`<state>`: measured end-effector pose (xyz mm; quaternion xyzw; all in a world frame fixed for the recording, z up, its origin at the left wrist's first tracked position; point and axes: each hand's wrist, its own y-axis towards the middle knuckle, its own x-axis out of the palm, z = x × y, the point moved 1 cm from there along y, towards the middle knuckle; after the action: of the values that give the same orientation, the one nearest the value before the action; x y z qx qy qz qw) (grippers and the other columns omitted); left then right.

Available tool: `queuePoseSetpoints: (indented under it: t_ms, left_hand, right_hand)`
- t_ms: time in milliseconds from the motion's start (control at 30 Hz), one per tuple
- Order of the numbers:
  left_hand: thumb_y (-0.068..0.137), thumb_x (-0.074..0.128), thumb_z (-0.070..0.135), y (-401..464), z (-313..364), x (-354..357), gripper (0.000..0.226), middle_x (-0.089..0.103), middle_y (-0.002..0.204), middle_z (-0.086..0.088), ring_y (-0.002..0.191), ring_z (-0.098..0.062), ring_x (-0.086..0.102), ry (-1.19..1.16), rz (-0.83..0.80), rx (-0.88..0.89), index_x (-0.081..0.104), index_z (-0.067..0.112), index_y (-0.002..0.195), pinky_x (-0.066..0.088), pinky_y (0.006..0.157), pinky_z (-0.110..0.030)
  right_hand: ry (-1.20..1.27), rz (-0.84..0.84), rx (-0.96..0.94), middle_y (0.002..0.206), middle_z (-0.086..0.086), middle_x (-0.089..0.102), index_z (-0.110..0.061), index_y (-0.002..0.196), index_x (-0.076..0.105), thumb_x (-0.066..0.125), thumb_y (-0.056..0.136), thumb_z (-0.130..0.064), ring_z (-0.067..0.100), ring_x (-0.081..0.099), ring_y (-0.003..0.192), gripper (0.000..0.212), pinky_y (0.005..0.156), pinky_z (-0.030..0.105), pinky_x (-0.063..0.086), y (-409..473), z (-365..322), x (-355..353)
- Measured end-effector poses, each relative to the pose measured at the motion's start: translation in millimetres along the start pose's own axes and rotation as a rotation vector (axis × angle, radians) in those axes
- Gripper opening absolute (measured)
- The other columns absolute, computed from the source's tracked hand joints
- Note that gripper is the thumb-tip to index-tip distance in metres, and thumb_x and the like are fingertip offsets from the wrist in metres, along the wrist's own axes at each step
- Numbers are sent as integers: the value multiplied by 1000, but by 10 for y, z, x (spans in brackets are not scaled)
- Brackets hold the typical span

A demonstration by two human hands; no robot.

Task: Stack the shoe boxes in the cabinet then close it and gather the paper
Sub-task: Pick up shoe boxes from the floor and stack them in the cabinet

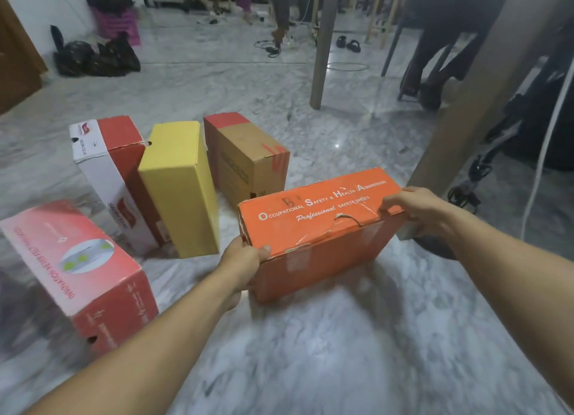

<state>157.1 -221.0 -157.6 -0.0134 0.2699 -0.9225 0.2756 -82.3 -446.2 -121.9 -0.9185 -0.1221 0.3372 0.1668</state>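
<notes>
An orange safety-shoe box (320, 228) is held between both hands just above the marble floor. My left hand (242, 265) grips its near left end, thumb on the lid. My right hand (416, 211) grips its right end, fingers curled over the top edge. On the floor to the left lie a pink-red box (77, 271), a white and red box (108, 172), a yellow box (181, 184) and a brown cardboard box (245, 156). No cabinet or paper is in view.
A grey table leg (323, 45) stands behind the boxes, and a slanted beam (484, 97) rises just right of the orange box. Black bags (96, 57) sit at the far left wall. Cables (466, 191) lie at the right. People's legs (282, 10) stand far back.
</notes>
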Motion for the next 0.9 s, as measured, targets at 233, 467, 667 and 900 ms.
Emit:
queuePoseSetpoints:
  t_ms: [233, 467, 667, 900]
  left_hand:
    - [82, 57, -14, -384, -301, -318, 53, 61, 103, 6, 83, -14, 57, 15, -7, 61, 40, 19, 121, 41, 60, -28]
    - [36, 56, 9, -619, -851, -591, 67, 63, 91, -7, 77, -17, 55, 41, 94, -16, 52, 12, 103, 48, 65, -35]
    - [86, 53, 19, -832, -1050, -670, 15, 66, 89, -1, 85, -17, 53, -148, -36, -244, 67, 17, 82, 36, 76, -36]
    - [79, 75, 8, -885, -1304, -665, 39, 71, 103, 2, 90, -12, 66, 82, -4, -7, 61, 18, 114, 47, 65, -20]
  right_hand:
    - [33, -148, -82, 67, 14, 62, -6, 65, 58, 63, 53, -5, 20, 49, 54, 12, 60, 30, 39, -424, 325, 46]
    - [221, -189, 153, 81, 11, 56, -13, 74, 54, 42, 73, -20, 31, 53, 77, 14, 75, 42, 41, -857, 721, 244]
    - [232, -273, 263, 77, 4, 58, -13, 97, 60, 48, 84, -40, 25, 51, 71, 33, 73, 38, 42, -1051, 1088, 578]
    - [56, -285, 35, 102, -4, 67, -18, 119, 55, 75, 82, -21, 17, 64, 90, 43, 75, 34, 50, -1220, 1174, 794]
